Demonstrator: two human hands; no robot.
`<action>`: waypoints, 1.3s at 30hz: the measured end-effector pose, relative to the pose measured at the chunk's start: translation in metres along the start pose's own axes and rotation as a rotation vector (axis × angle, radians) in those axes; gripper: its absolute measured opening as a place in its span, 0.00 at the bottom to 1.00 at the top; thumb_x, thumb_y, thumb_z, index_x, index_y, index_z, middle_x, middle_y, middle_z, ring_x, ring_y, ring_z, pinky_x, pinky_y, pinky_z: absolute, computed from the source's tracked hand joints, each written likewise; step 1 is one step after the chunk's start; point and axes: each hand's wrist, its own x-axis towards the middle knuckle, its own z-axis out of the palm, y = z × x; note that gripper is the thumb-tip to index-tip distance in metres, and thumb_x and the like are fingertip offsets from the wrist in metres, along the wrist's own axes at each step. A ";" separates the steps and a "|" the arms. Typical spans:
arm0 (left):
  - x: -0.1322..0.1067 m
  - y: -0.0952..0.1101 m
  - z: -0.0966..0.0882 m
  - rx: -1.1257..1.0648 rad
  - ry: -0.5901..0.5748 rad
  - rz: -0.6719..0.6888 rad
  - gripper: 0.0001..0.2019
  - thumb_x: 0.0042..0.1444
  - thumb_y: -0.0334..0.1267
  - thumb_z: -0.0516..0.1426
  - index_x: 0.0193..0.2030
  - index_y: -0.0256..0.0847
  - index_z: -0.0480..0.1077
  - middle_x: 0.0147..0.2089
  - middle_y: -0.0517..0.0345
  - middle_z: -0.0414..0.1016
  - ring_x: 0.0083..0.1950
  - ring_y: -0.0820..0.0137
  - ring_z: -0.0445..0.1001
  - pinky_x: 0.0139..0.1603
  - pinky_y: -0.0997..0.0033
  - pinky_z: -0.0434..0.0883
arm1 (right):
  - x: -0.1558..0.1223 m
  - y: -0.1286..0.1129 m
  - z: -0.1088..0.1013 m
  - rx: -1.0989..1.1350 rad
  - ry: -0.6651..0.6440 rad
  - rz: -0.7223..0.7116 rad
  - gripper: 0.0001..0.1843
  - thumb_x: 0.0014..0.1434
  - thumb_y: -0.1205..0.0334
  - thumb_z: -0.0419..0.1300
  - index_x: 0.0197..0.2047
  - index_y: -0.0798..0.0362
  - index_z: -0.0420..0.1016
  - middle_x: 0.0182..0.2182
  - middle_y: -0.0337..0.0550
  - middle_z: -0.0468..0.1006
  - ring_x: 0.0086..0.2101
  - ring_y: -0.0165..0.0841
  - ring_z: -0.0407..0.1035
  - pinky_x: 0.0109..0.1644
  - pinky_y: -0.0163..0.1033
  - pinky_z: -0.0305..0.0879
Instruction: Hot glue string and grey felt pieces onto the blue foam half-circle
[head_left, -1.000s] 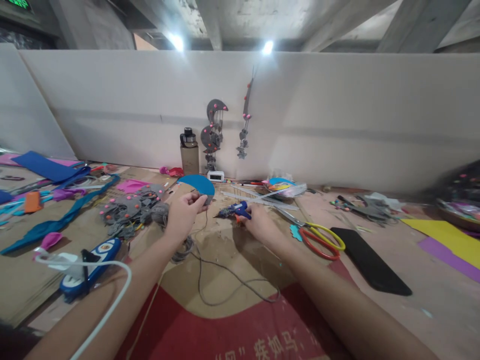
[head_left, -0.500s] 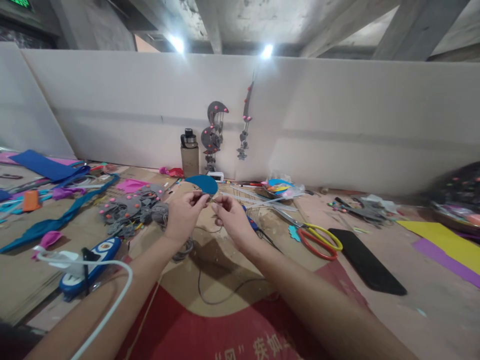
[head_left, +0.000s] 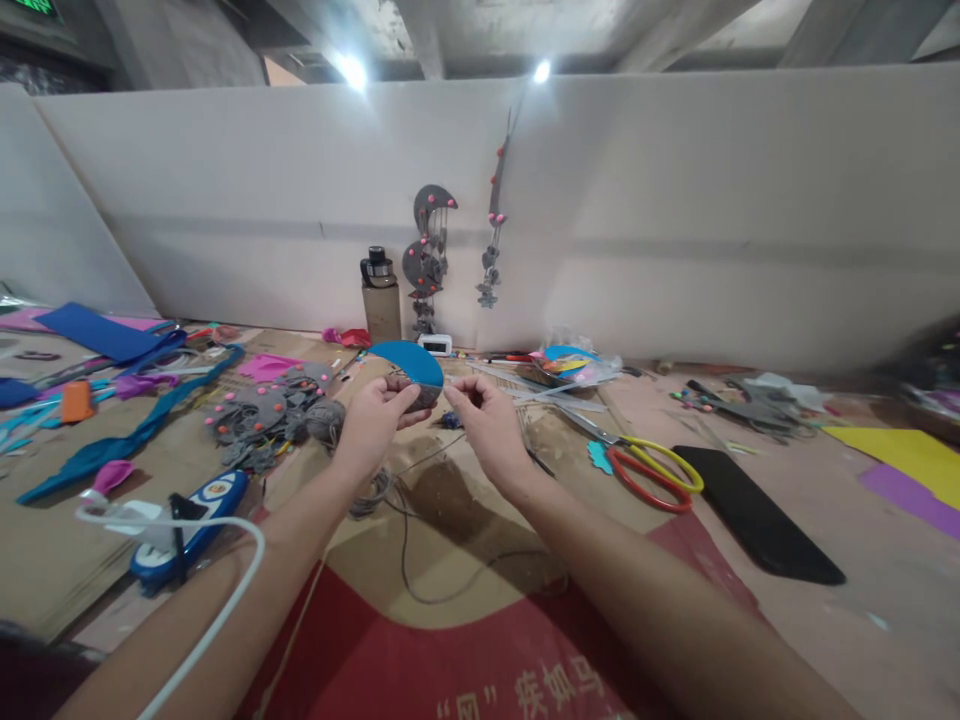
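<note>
My left hand [head_left: 381,418] is closed on a blue crescent [head_left: 409,358], thumb on top and fingers beneath. Grey yarn wrapping [head_left: 424,397] covers the crescent's near right end. Close by that tip, my right hand [head_left: 484,412] pinches with thumb and forefinger; a thin grey strand [head_left: 431,458] runs up towards it, though the grip point is very small. Loose grey yarn [head_left: 371,495] lies coiled under my left wrist, and a yarn ball [head_left: 325,422] sits left of it. A longer strand curves over the cardboard [head_left: 375,590] below.
Scissors [head_left: 652,472] and a black phone [head_left: 757,515] lie to the right. Grey crescents with pink dots [head_left: 259,410] and a blue-white tool with a cable [head_left: 199,530] are left. A bottle [head_left: 382,305] stands by the white panel [head_left: 645,220], where finished-looking grey pieces [head_left: 426,265] hang.
The blue crescent has turned and come nearer, now showing its grey-wrapped end between my hands. My right hand has moved slightly right, away from the left. The view has shifted slightly.
</note>
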 end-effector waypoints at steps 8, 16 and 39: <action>-0.007 0.004 0.005 -0.082 0.020 -0.027 0.08 0.46 0.32 0.61 0.32 0.35 0.65 0.32 0.57 0.72 0.33 0.71 0.76 0.34 0.70 0.77 | 0.001 0.004 0.000 -0.018 0.032 -0.003 0.11 0.51 0.54 0.59 0.31 0.53 0.71 0.24 0.34 0.67 0.26 0.27 0.59 0.32 0.34 0.56; -0.010 0.005 0.005 -0.171 -0.004 -0.030 0.10 0.42 0.33 0.63 0.28 0.37 0.64 0.30 0.61 0.69 0.34 0.72 0.74 0.35 0.66 0.77 | 0.002 0.007 0.001 0.066 -0.004 0.047 0.11 0.50 0.55 0.58 0.32 0.54 0.73 0.26 0.37 0.71 0.27 0.28 0.60 0.33 0.35 0.58; -0.003 0.007 -0.002 -0.285 -0.160 -0.159 0.03 0.47 0.29 0.59 0.30 0.32 0.71 0.34 0.52 0.77 0.32 0.72 0.75 0.35 0.67 0.78 | 0.006 0.002 -0.004 0.565 -0.275 0.313 0.15 0.43 0.53 0.65 0.27 0.54 0.67 0.18 0.29 0.55 0.20 0.21 0.44 0.23 0.30 0.42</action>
